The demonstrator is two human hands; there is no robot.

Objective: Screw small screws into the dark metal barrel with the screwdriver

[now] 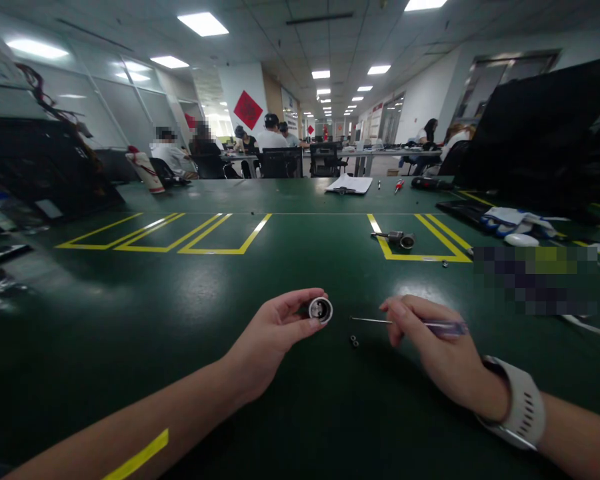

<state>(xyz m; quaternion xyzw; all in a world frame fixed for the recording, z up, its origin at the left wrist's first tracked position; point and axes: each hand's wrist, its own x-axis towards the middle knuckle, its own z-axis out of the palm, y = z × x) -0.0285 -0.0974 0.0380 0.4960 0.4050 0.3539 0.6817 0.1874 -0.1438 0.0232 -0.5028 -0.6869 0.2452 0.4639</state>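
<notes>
Between the thumb and fingers of my left hand (273,340) is a short round metal connector shell (321,310), its open end facing me and small parts visible inside. My right hand (425,337) grips a screwdriver (443,329) with a purplish see-through handle. The thin shaft points left, and its tip is apart from the shell. A small black piece (354,341) lies on the green table just below the tip. Farther off, a metal connector with a stem (399,239) rests inside a yellow taped outline.
Yellow tape outlines (210,252) mark the green table (155,320). A tiny part (445,264) sits near the right outline. At the back are a clipboard with papers (350,184) and a dark power tool (430,184). Gloves (520,220) and a white mouse (522,240) lie right.
</notes>
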